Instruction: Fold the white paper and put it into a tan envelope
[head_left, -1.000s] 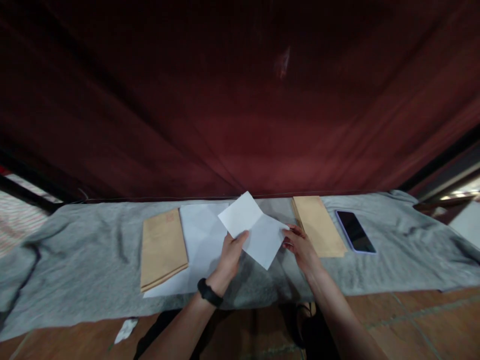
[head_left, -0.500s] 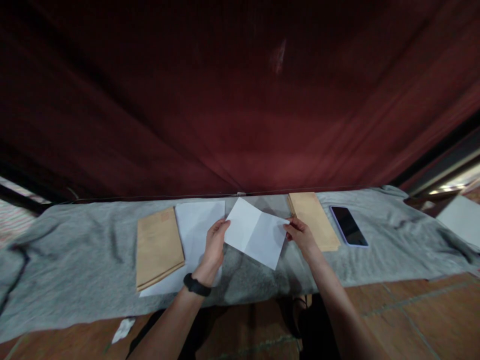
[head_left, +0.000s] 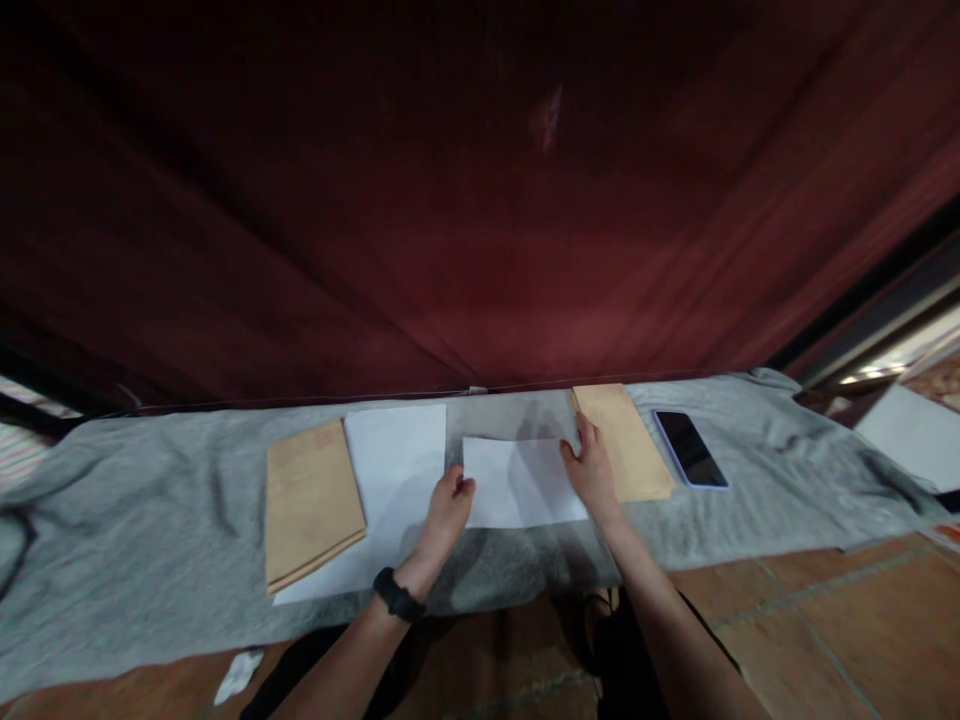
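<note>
A white sheet of paper (head_left: pixel 517 490), with a faint fold across it, lies low over the grey cloth in front of me. My left hand (head_left: pixel 450 500), a black band on its wrist, pinches the sheet's left edge, thumb on top. At the right edge rests my right hand (head_left: pixel 590 468), its thumb and index finger apart and the other fingers partly hidden. Just beyond that hand is a stack of brown envelopes (head_left: pixel 630 450). To the left, another stack of brown envelopes (head_left: pixel 311 500) partly covers a pile of larger white paper (head_left: pixel 401 450).
A phone (head_left: pixel 690 448) in a light purple case lies right of the envelopes. The grey cloth (head_left: pixel 180 540) covers a narrow surface backed by a dark red panel (head_left: pixel 480 250). A crumpled white scrap (head_left: pixel 238 675) is on the tiled floor (head_left: pixel 817 620).
The sheet has come down from a tilted, raised position to lie nearly level and straight. My right hand has loosened its pinch and spread its fingers; my left hand has moved slightly lower.
</note>
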